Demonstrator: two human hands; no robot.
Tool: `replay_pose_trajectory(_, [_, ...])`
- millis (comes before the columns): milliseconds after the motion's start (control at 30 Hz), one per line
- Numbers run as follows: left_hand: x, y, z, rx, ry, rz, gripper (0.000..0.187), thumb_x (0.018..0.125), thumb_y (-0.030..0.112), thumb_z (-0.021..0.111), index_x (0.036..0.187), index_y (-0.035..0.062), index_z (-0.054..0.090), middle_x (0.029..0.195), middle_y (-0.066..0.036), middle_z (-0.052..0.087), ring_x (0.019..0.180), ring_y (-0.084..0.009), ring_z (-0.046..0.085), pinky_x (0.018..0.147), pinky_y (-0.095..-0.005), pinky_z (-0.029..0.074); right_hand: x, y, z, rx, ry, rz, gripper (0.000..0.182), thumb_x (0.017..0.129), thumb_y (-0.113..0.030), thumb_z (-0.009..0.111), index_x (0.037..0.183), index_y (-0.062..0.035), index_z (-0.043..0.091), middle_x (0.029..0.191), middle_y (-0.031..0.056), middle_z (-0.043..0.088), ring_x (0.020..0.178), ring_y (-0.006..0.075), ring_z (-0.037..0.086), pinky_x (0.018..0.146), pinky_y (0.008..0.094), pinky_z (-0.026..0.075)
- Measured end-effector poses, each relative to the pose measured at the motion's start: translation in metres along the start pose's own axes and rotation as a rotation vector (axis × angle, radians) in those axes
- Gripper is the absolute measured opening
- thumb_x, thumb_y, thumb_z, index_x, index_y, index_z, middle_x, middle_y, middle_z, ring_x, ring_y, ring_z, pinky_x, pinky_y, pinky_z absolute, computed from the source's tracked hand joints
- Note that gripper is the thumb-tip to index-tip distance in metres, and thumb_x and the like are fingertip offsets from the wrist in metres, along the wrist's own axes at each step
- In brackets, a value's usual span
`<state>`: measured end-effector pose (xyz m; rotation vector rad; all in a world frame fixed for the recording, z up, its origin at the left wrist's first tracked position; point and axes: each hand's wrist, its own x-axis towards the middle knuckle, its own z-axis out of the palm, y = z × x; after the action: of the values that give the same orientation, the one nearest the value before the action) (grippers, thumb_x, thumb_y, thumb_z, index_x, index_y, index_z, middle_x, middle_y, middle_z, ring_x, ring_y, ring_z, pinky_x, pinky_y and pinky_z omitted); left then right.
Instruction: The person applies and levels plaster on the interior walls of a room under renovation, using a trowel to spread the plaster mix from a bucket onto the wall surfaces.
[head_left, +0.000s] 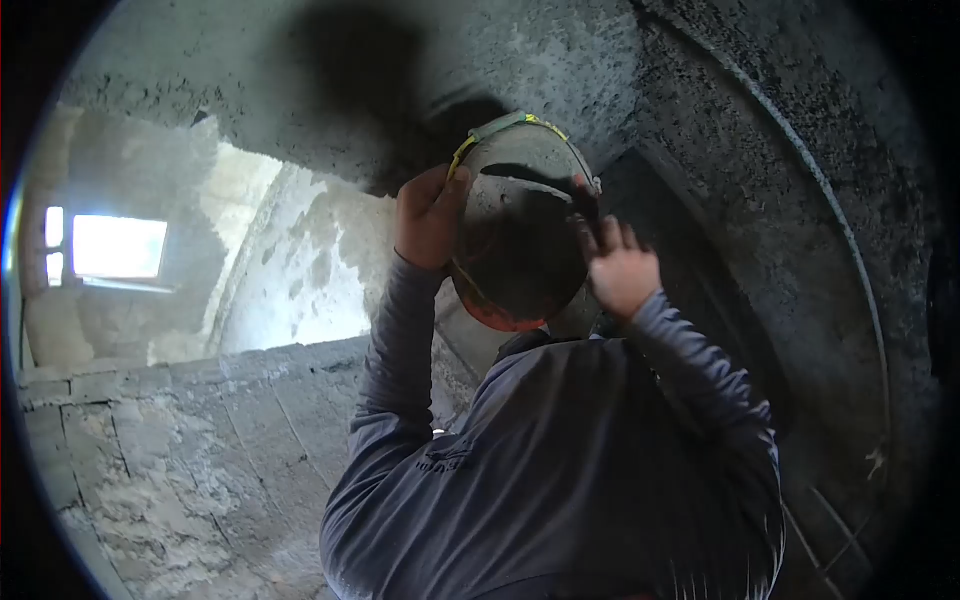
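A round bucket [515, 318] with a reddish lower side is in front of my chest, its mouth toward me. Grey, wet-looking material [530, 155] shows inside, partly in deep shadow. A handle [497, 126] with yellow and grey-green parts arches along the far rim. My left hand [428, 215] is closed on the bucket's left edge, thumb by the handle. At the right edge, my right hand [625, 268] has its fingers bent around something dark and narrow, smeared by motion and shadow; I cannot make out what it is.
A rough grey plastered surface [560, 60] lies just beyond the bucket. To the left are a block wall [180, 470] and a bright window opening [120, 247]. A pale hose or cable [800, 145] curves down the right side. Thin rods [840, 520] lie at lower right.
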<state>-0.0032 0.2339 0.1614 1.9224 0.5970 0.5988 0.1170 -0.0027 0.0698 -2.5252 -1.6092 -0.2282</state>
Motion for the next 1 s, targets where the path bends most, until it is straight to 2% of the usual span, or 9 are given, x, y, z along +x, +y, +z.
replay_pose_trajectory(100, [0.013, 0.011, 0.0, -0.014, 0.004, 0.033, 0.031, 0.098, 0.021, 0.058, 0.077, -0.0022, 0.059, 0.066, 0.006, 0.047, 0.067, -0.0045, 0.04, 0.058, -0.0251, 0.035, 0.0, -0.022, 0.02, 0.126, -0.05, 0.007, 0.059, 0.089, -0.02, 0.051, 0.147, -0.0101, 0.043, 0.137, 0.0199, 0.052, 0.113, 0.0345, 0.061, 0.074, 0.0476, 0.058])
replay_pose_trajectory(233, [0.028, 0.006, -0.016, -0.119, 0.036, 0.05, 0.031, 0.099, 0.02, 0.058, 0.078, -0.0022, 0.06, 0.068, 0.006, 0.05, 0.068, -0.0044, 0.042, 0.058, -0.0253, 0.036, -0.008, -0.024, -0.027, 0.197, -0.279, 0.013, 0.06, 0.089, -0.024, 0.055, 0.146, -0.0097, 0.044, 0.138, 0.0194, 0.051, 0.12, 0.0367, 0.058, 0.08, 0.0471, 0.058])
replay_pose_trajectory(400, [0.037, 0.016, -0.026, -0.185, -0.01, 0.069, 0.029, 0.1, 0.02, 0.057, 0.081, -0.0022, 0.061, 0.071, 0.007, 0.053, 0.068, -0.0048, 0.043, 0.059, -0.0258, 0.038, 0.027, -0.027, -0.024, 0.1, 0.181, 0.148, 0.045, 0.086, -0.017, 0.054, 0.129, -0.0079, 0.059, 0.11, 0.01, 0.057, 0.098, 0.0232, 0.062, 0.07, 0.0412, 0.057])
replay_pose_trajectory(633, [0.072, 0.01, -0.033, -0.025, -0.111, 0.276, 0.034, 0.098, 0.018, 0.058, 0.071, -0.0019, 0.051, 0.06, -0.004, 0.044, 0.061, -0.0083, 0.036, 0.054, -0.0308, 0.034, 0.024, -0.044, -0.037, 0.011, 0.193, 0.025, 0.039, 0.083, -0.019, 0.056, 0.117, -0.0022, 0.063, 0.101, 0.0091, 0.059, 0.096, 0.0237, 0.062, 0.071, 0.038, 0.055])
replay_pose_trajectory(667, [0.075, 0.009, -0.034, 0.109, -0.109, 0.364, 0.036, 0.098, 0.018, 0.058, 0.07, -0.0019, 0.047, 0.058, -0.008, 0.039, 0.059, -0.01, 0.033, 0.053, -0.0325, 0.032, 0.031, -0.046, -0.044, -0.031, 0.255, 0.057, 0.029, 0.081, -0.02, 0.058, 0.102, -0.0037, 0.07, 0.098, 0.0095, 0.061, 0.094, 0.0237, 0.062, 0.071, 0.0383, 0.054])
replay_pose_trajectory(700, [0.075, 0.011, -0.031, 0.109, -0.129, 0.364, 0.036, 0.098, 0.018, 0.058, 0.07, -0.0019, 0.047, 0.058, -0.008, 0.039, 0.059, -0.01, 0.033, 0.053, -0.0325, 0.032, 0.043, -0.044, -0.047, -0.027, 0.25, 0.076, 0.029, 0.081, -0.02, 0.058, 0.102, -0.0037, 0.07, 0.098, 0.0095, 0.061, 0.094, 0.0237, 0.062, 0.071, 0.0383, 0.054])
replay_pose_trajectory(800, [0.073, 0.025, -0.017, 0.149, -0.139, 0.384, 0.038, 0.098, 0.02, 0.057, 0.07, -0.0018, 0.043, 0.06, -0.01, 0.031, 0.059, -0.0126, 0.029, 0.051, -0.0345, 0.029, 0.071, -0.041, -0.056, -0.253, 0.117, 0.051, 0.03, 0.081, -0.02, 0.058, 0.106, -0.009, 0.071, 0.101, 0.0077, 0.059, 0.095, 0.0248, 0.061, 0.07, 0.0378, 0.054])
replay_pose_trajectory(900, [0.073, 0.03, -0.011, 0.235, -0.143, 0.427, 0.039, 0.098, 0.02, 0.058, 0.07, -0.0017, 0.043, 0.061, -0.009, 0.031, 0.06, -0.0124, 0.029, 0.051, -0.0336, 0.029, 0.08, -0.041, -0.064, -0.331, -0.011, -0.041, 0.018, 0.082, -0.018, 0.058, 0.09, -0.0103, 0.073, 0.096, 0.0069, 0.064, 0.091, 0.0253, 0.065, 0.069, 0.0368, 0.054])
replay_pose_trajectory(1000, [0.085, 0.02, -0.001, 0.151, -0.154, 0.408, 0.037, 0.098, 0.02, 0.059, 0.071, -0.002, 0.044, 0.062, -0.009, 0.03, 0.06, -0.0133, 0.029, 0.052, -0.0338, 0.029, 0.076, -0.02, -0.061, 0.109, -0.192, -0.113, 0.016, 0.084, -0.018, 0.06, 0.081, -0.0102, 0.073, 0.085, 0.0112, 0.071, 0.084, 0.0297, 0.072, 0.069, 0.0437, 0.056])
